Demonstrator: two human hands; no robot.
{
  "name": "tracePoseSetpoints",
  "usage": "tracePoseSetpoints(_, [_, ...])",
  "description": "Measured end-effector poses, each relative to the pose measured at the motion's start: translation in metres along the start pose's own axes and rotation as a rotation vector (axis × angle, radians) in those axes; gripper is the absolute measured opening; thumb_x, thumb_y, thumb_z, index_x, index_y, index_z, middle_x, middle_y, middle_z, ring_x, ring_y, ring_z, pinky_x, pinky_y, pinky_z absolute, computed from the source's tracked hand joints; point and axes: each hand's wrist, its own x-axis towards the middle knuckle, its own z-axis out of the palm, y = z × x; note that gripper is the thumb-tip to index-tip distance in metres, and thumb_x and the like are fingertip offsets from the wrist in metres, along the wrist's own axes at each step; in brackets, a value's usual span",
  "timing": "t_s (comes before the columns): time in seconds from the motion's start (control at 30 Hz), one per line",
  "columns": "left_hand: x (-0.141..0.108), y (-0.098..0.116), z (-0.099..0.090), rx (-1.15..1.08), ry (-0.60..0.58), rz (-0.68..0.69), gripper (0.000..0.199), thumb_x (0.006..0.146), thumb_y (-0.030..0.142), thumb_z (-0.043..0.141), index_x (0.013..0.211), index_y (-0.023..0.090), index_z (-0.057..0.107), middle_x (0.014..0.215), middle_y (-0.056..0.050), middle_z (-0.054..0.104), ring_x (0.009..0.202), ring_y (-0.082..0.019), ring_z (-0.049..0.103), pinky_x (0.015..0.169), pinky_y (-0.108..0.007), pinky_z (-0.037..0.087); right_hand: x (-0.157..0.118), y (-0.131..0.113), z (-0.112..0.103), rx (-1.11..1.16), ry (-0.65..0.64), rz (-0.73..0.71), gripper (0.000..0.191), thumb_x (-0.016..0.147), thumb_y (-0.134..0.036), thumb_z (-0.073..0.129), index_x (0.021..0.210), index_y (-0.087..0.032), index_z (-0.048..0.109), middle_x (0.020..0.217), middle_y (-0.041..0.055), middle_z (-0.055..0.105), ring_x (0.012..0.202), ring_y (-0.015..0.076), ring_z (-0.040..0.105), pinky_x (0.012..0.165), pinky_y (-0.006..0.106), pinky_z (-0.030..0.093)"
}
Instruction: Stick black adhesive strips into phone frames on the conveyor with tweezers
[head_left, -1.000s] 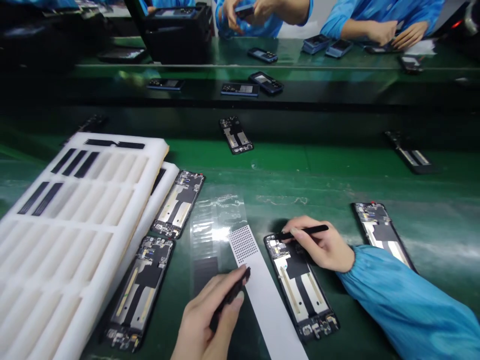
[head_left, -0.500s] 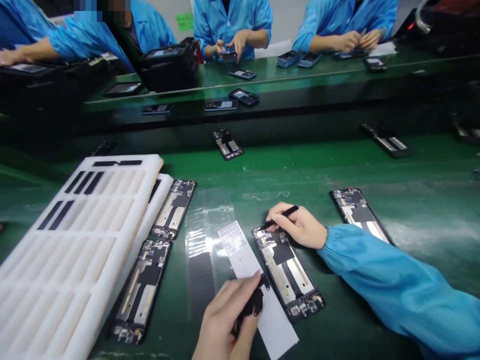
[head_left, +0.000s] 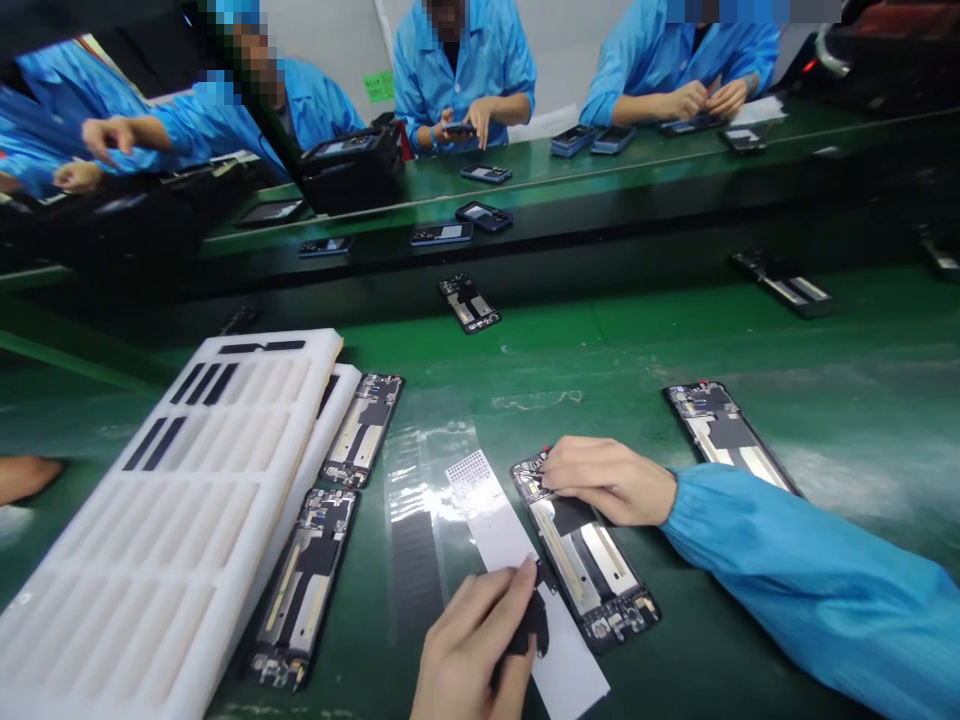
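My left hand (head_left: 472, 650) is at the bottom centre, pinching a flexible black piece (head_left: 534, 625) over a long white strip (head_left: 517, 570) with a dotted grid at its far end. My right hand (head_left: 607, 480) rests on the top end of a phone mid-frame (head_left: 581, 560) with gold and black panels. Its fingers are curled, and no black stylus shows in them. A clear film sheet (head_left: 416, 510) carrying dark strips lies left of the white strip.
A white foam tray (head_left: 169, 520) holding black strips lies at left. Other phone frames (head_left: 304, 590) lie on the green bench mat (head_left: 600, 370). A co-worker's hand (head_left: 26, 478) enters at the left edge. Blue-sleeved co-workers handle phones at a bench beyond.
The black stylus seen in my right hand earlier no longer shows, and that hand has lowered onto the frame. My left hand has shifted right and down along the white strip.
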Motion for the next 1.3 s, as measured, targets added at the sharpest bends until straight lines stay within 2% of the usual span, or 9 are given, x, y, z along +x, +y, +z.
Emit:
tracePoseSetpoints(0.17, [0.01,0.016,0.015,0.458,-0.019,0.303,0.052,0.086,0.005,0.048,0.137,0.008,0.057,0.126,-0.014,0.07,0.089,-0.023,0.069,0.074,-0.032,0.061,-0.014,-0.027,-0.03,-0.171,0.248,-0.075,0.034,0.093,-0.022,0.062,0.126,-0.03,0.067,0.118,0.0073,0.075,0.112,0.0264,0.069,0.097,0.042,0.053])
tracePoseSetpoints(0.27, [0.02,0.032,0.03,0.537,-0.039,0.375,0.045,0.087,0.003,0.043,0.126,0.008,0.065,0.122,-0.013,0.073,0.077,-0.02,0.068,0.065,-0.03,0.061,-0.017,-0.069,-0.066,-0.265,0.446,0.164,0.041,0.099,-0.023,0.05,0.138,-0.032,0.056,0.12,0.0063,0.074,0.104,0.0258,0.071,0.089,0.042,0.055])
tracePoseSetpoints(0.33, [0.025,0.042,0.039,0.53,-0.052,0.373,0.044,0.09,0.003,0.04,0.125,0.009,0.066,0.124,-0.012,0.073,0.079,-0.02,0.068,0.067,-0.03,0.061,-0.017,-0.093,-0.083,-0.242,0.309,0.453,0.034,0.098,-0.021,0.043,0.124,-0.028,0.065,0.095,0.0035,0.079,0.071,0.0203,0.073,0.065,0.033,0.056])
tracePoseSetpoints(0.4, [0.028,0.047,0.046,0.496,-0.063,0.358,0.043,0.093,0.004,0.039,0.126,0.008,0.065,0.126,-0.011,0.072,0.082,-0.019,0.068,0.071,-0.03,0.062,-0.019,-0.103,-0.089,-0.185,-0.077,0.663,0.029,0.093,-0.016,0.044,0.103,-0.025,0.07,0.069,-0.0013,0.074,0.047,0.0139,0.061,0.048,0.026,0.046])
tracePoseSetpoints(0.5, [0.03,0.05,0.053,0.469,-0.08,0.332,0.042,0.093,0.004,0.038,0.125,0.008,0.065,0.126,-0.01,0.072,0.085,-0.02,0.068,0.071,-0.029,0.062,-0.026,-0.097,-0.077,-0.202,-0.582,0.723,0.021,0.087,-0.011,0.05,0.086,-0.022,0.067,0.057,-0.0036,0.065,0.045,0.0124,0.054,0.047,0.024,0.037])
tracePoseSetpoints(0.57, [0.03,0.05,0.056,0.473,-0.087,0.323,0.044,0.091,0.002,0.038,0.125,0.008,0.065,0.127,-0.011,0.071,0.087,-0.02,0.068,0.072,-0.03,0.062,-0.03,-0.087,-0.062,-0.244,-0.709,0.708,0.01,0.087,-0.017,0.056,0.086,-0.022,0.064,0.058,-0.0029,0.062,0.051,0.0144,0.054,0.049,0.025,0.033])
tracePoseSetpoints(0.73, [0.033,0.05,0.058,0.41,-0.06,0.342,0.043,0.088,0.0,0.043,0.124,0.009,0.064,0.127,-0.013,0.07,0.096,-0.022,0.068,0.079,-0.032,0.062,-0.03,-0.071,-0.043,-0.2,-0.769,0.746,0.007,0.089,-0.024,0.064,0.084,-0.021,0.06,0.058,-0.0027,0.062,0.055,0.0154,0.058,0.047,0.024,0.028])
tracePoseSetpoints(1.1, [0.031,0.046,0.061,0.343,-0.061,0.367,0.046,0.084,-0.004,0.047,0.127,0.007,0.061,0.127,-0.017,0.069,0.099,-0.024,0.067,0.079,-0.033,0.061,-0.025,-0.065,-0.05,-0.127,-0.834,0.825,0.01,0.086,-0.019,0.069,0.087,-0.022,0.06,0.049,-0.0075,0.063,0.058,0.014,0.064,0.048,0.021,0.034])
tracePoseSetpoints(1.3, [0.03,0.05,0.056,0.41,-0.22,0.237,0.055,0.087,0.002,0.043,0.14,0.014,0.054,0.144,-0.02,0.056,0.103,-0.025,0.069,0.074,-0.032,0.062,-0.028,-0.079,-0.038,-0.378,-0.754,0.882,0.025,0.087,-0.04,0.072,0.099,-0.018,0.071,0.086,0.0107,0.078,0.086,0.0302,0.075,0.062,0.03,0.045])
